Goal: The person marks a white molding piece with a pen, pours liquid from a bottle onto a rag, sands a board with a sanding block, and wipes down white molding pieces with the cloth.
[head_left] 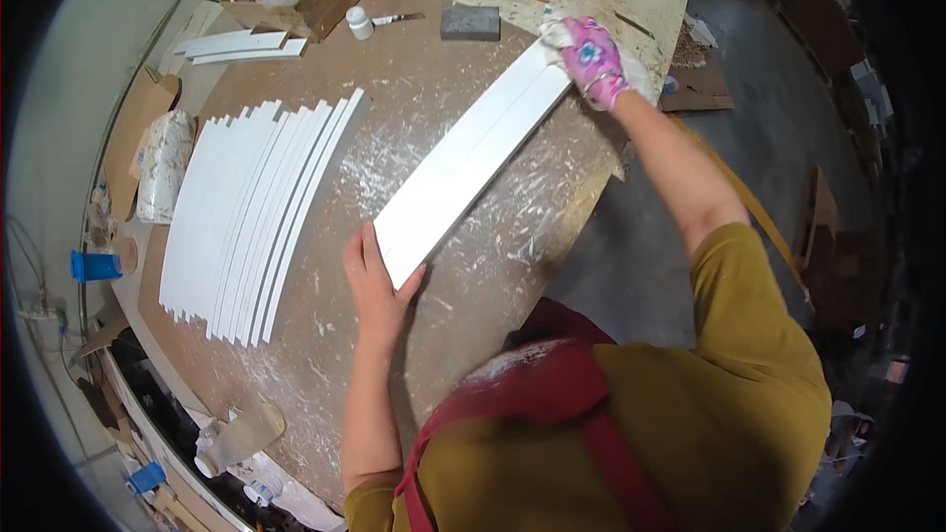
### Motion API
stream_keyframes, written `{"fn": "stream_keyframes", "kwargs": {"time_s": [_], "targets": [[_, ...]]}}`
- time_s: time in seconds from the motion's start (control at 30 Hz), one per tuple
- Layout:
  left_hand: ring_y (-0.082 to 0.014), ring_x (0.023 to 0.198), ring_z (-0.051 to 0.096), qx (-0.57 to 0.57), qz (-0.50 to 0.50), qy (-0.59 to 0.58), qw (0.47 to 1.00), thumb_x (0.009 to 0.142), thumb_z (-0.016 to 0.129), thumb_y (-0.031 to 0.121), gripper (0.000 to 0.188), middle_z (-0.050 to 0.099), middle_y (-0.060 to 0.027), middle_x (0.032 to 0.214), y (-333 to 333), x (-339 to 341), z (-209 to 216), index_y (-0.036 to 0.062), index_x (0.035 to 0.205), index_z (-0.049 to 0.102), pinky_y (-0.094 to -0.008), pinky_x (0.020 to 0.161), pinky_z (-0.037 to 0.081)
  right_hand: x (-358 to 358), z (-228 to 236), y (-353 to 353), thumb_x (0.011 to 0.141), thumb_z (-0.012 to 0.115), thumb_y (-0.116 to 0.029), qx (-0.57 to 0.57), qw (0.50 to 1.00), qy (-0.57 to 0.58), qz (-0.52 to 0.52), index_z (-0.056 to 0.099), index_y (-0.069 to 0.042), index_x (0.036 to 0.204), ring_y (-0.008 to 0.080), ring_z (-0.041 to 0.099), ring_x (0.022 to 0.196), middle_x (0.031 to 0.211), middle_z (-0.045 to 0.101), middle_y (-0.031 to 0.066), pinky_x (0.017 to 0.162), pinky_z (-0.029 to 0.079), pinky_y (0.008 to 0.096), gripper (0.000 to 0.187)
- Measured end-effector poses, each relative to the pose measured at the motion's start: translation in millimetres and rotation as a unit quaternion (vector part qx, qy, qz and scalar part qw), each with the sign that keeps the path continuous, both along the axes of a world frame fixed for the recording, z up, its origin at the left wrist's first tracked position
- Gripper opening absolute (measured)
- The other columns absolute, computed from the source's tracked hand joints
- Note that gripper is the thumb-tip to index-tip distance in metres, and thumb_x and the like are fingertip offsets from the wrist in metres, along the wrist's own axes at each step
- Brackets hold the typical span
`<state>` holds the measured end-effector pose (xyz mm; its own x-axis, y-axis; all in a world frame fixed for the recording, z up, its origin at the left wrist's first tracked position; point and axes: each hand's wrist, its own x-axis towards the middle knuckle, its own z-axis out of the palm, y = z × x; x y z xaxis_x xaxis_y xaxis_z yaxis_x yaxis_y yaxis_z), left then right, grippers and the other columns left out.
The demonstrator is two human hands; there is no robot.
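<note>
Right of the white strips (pixel 251 212), the white board (pixel 468 158) seems mid-wipe, the left hand (pixel 379 281) clamped on its near end, the gloved right hand (pixel 593 61) clutching a cloth (pixel 559 33) at its far end, the strips' progress unclear.

1 wht board (pixel 471 160), diag. over tbl (pixel 483 266)

Olive shirt (pixel 729 389), red apron (pixel 537 379)

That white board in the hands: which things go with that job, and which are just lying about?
Seem part of the job:
white board
whitish cloth under the gloved right hand
perhaps the white strips

Probably just lying about:
blue container
bottle
open box
</note>
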<state>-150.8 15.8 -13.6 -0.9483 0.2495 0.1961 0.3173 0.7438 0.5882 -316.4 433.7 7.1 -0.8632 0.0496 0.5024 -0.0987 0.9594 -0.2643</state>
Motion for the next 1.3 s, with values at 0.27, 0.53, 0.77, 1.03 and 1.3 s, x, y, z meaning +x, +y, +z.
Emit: {"fn": "stream_keyframes", "kwargs": {"time_s": [0.27,0.53,0.77,1.03,1.3], "targets": [[-0.042,0.124,0.036,-0.018,0.032,-0.037,0.999,0.071,0.078,0.019,0.088,0.032,-0.025,0.138,-5,8,2,-0.0016,0.141,0.029,-0.0449,0.105,0.032,27,79,-111,0.089,0.06,-0.034,-0.303,0.56,-0.315,0.703,0.054,0.005,0.116,0.026,0.062,0.094,0.105,0.062,0.0154,0.082,0.052,0.0371,0.048],[-0.0417,0.123,0.039,-0.025,0.055,-0.042,0.997,0.071,0.079,0.02,0.087,0.035,-0.0253,0.136,-3,8,2,-0.0029,0.139,0.032,-0.0447,0.103,0.034,14,50,54,0.09,0.056,-0.027,-0.404,0.896,-0.152,0.101,0.061,-0.007,0.114,0.0129,0.059,0.077,0.094,0.066,0.0054,0.064,0.05,0.029,0.031],[-0.0431,0.125,0.039,-0.034,0.028,0.055,0.997,0.068,0.08,0.02,0.086,0.04,-0.0247,0.135,4,21,21,-0.0019,0.138,0.034,-0.0458,0.105,0.034,127,60,-42,0.089,0.057,-0.016,-0.661,0.679,-0.285,0.144,0.058,-0.002,0.115,0.0146,0.063,0.086,0.098,0.064,0.004,0.081,0.052,0.0313,0.029],[-0.0126,0.098,0.059,0.463,0.227,-0.253,0.819,0.09,0.058,0.003,0.034,0.061,-0.0077,0.113,-1,105,53,-0.0011,0.124,0.053,-0.0273,0.086,0.047,189,35,-233,0.092,0.053,-0.012,-0.65,0.508,-0.419,0.379,0.053,0.002,0.125,0.0198,0.058,0.111,0.122,0.059,0.0139,0.099,0.044,0.0323,0.036],[-0.0157,0.103,0.055,0.303,0.403,-0.022,0.863,0.091,0.056,0.009,0.039,0.058,-0.0088,0.111,-137,208,35,0.0019,0.128,0.047,-0.0293,0.092,0.044,241,-33,-337,0.096,0.044,-0.015,-0.814,0.059,-0.555,0.164,0.038,0.003,0.135,0.0299,0.057,0.114,0.13,0.054,0.019,0.1,0.046,0.0448,0.044]]}}
